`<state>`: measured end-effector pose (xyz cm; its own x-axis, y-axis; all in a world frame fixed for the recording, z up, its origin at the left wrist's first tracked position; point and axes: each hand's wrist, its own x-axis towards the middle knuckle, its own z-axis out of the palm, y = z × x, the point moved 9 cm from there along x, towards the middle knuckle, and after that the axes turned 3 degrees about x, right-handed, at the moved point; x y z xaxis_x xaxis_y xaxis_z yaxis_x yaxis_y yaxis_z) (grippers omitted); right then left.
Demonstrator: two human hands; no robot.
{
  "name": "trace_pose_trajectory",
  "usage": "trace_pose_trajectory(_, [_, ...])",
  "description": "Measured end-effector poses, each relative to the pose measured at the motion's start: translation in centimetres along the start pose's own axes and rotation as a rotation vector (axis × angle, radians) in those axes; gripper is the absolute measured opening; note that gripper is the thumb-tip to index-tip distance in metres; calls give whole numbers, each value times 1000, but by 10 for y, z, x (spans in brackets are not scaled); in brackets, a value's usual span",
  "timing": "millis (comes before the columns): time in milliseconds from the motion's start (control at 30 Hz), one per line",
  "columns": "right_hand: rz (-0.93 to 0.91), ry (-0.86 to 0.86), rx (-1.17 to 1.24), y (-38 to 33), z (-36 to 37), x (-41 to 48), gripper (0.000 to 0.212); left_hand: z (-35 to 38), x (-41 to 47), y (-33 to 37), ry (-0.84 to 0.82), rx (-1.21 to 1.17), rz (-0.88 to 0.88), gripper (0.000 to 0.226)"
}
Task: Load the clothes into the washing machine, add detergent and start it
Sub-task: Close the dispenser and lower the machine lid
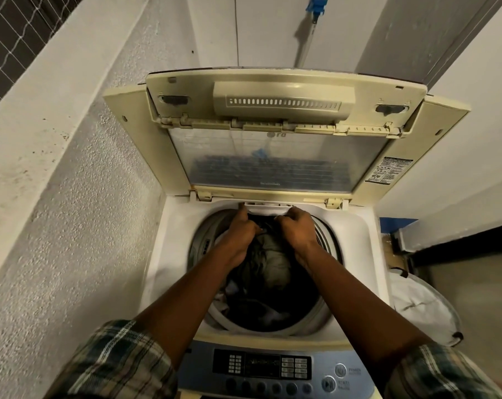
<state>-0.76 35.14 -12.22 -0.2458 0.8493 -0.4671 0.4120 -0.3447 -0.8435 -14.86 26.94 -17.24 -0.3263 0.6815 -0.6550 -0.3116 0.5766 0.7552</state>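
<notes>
A cream top-load washing machine [172,249] stands below me with its folding lid [273,165] raised. Dark and olive clothes [270,263] fill the drum. Both my arms reach over the drum to its far rim. My left hand [242,228] and my right hand [297,227] are curled on the two ends of a white drawer-like part [268,210] set in the back rim. What is inside that part is hidden. The blue control panel [261,367] with its buttons lies under my forearms at the near edge.
A rough plaster wall [85,226] runs close along the machine's left side. A white laundry bag [417,303] sits on the floor to the right, with a cardboard box [394,251] behind it. A blue-tipped pole [316,10] leans on the back wall.
</notes>
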Motion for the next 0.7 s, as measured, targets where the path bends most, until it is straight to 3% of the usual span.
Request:
trace_pose_trajectory(133, [67,53,14,-2,-2,3,21,14,-13,15,-11,-63,-25,105])
trace_pose_trajectory(267, [132,57,197,-1,6,0,7,21,-22,33,28,-170,-8,68])
trace_pose_trajectory(400, [181,46,363,-6,16,-4,10,28,-31,37,50,-290,-15,44])
trace_pose_trajectory(633, [125,-4,370,-4,11,-19,22,13,-37,31,7,-285,30,69])
trace_pose_trajectory(700, [71,-42,287,1,6,-23,6,0,-39,17,32,-166,-4,89])
